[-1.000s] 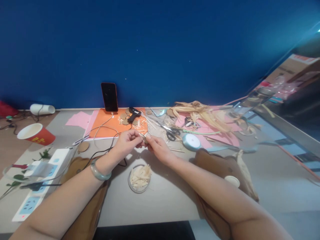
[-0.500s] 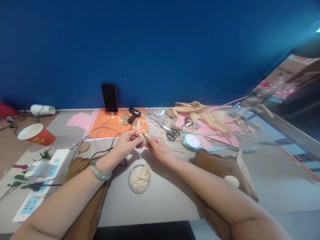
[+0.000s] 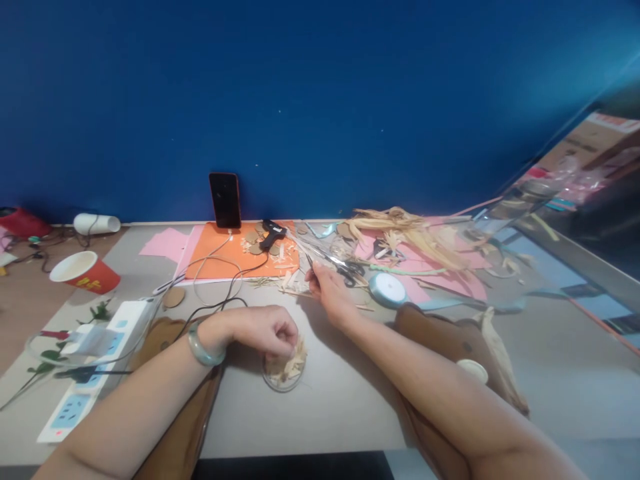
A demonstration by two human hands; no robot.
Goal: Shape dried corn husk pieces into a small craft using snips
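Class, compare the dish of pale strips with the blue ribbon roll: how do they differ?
The dish looks see-through and holds pale strips; the ribbon roll is pale blue. The left hand is at the dish, but no hand touches the ribbon roll. The dish sits nearer the person than the ribbon roll. Both look round.

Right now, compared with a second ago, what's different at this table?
The hands have parted. The left hand came down toward the person, to the dish of pale strips; whether it grips any is unclear. The right hand shifted slightly right and away, still holding a thin dark tool. The phone, glue gun and ribbon spool stayed put.
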